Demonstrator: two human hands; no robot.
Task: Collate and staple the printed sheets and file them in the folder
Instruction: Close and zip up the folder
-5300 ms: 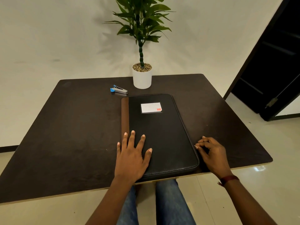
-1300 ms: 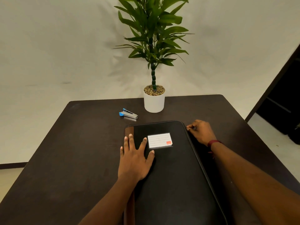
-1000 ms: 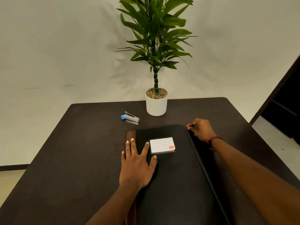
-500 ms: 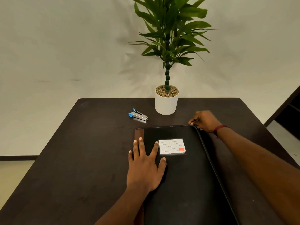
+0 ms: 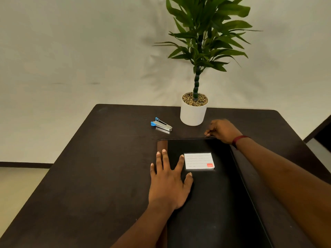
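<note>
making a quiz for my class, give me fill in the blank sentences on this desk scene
The ___ hand lies flat on the folder.
Left of the pot lies the ___.
The right hand pinches the zip pull at the folder's ___ edge.
Missing: left; stapler; far.

Under the fingers (image 5: 164, 158) the folder (image 5: 206, 194) looks matt black leather with a brown spine, its label (image 5: 198, 161) lined paper; beyond them the stapler (image 5: 162, 124) is shiny metal with blue plastic, on a dull dark wood-look worktop (image 5: 98, 167).
</note>
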